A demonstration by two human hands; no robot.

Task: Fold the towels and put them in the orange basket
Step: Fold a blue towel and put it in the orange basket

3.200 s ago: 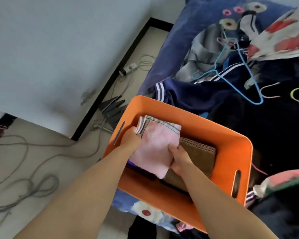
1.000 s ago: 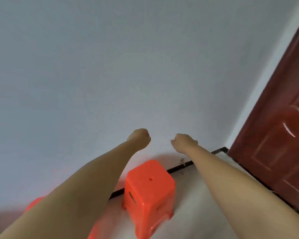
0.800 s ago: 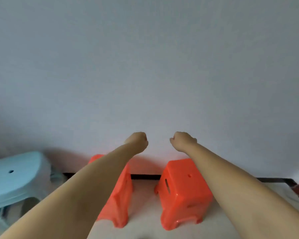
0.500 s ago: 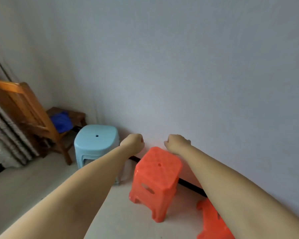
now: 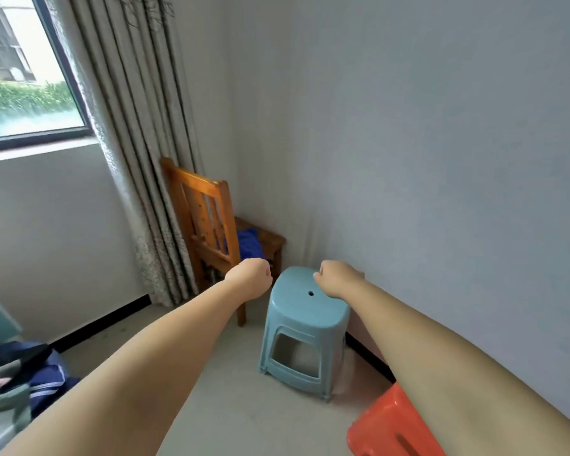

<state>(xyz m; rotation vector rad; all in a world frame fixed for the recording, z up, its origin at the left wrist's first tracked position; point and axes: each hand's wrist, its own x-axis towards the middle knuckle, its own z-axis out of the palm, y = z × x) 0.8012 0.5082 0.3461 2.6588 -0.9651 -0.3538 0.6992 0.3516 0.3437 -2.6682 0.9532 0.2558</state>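
Bare wall (image 5: 441,126) ahead (no towels or basket visible). Left hand (image 5: 249,281) and right hand (image 5: 338,279) are fisted, empty, above the blue stool (image 5: 306,317). Better to face the towels before reaching.

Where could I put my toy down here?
The blue stool has a bare top. The floor between it and the clothes pile is bare too. The wooden chair seat already holds a blue cloth.

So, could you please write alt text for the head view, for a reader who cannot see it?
Two bare arms reach forward with the left hand and right hand closed into empty fists, above a light blue plastic stool by a grey wall. Behind stand a wooden chair, a curtain and a window; no towels or basket show.
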